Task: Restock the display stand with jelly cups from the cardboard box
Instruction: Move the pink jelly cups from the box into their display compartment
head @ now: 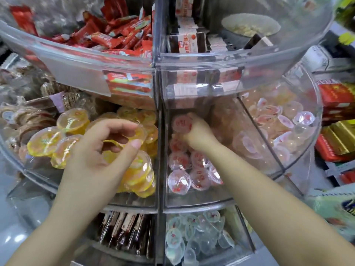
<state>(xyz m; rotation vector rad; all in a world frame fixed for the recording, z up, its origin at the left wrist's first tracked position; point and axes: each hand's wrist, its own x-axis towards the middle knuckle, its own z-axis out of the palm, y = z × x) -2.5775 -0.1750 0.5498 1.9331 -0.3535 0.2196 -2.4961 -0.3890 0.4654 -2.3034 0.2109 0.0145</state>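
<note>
The right hand [196,133] is pushed deep into the middle tier of the display stand [192,64], fingers curled round a red-lidded jelly cup [182,122] that it holds toward the back of its compartment, above the red-lidded cups [190,169] already lying there. The left hand [107,144] works the neighbouring compartment across the clear divider [160,150], thumb and curled fingers pinching a yellow jelly cup [139,132] over a heap of yellow cups [63,139]. To my eye the yellow section is well filled, heaped close to the front wall, while the red one has only a few rows, with bare floor showing at the front, so it looks to need more. Further right on the same tier, a third bin holds pale pink-lidded cups [276,127] loosely scattered. The tier below has clear cups [192,239] in one bin; the top tier carries red wrapped sweets [115,33]. The cardboard box is not in sight, so how much stock is left I cannot say; I would judge the restocking partway through.
</note>
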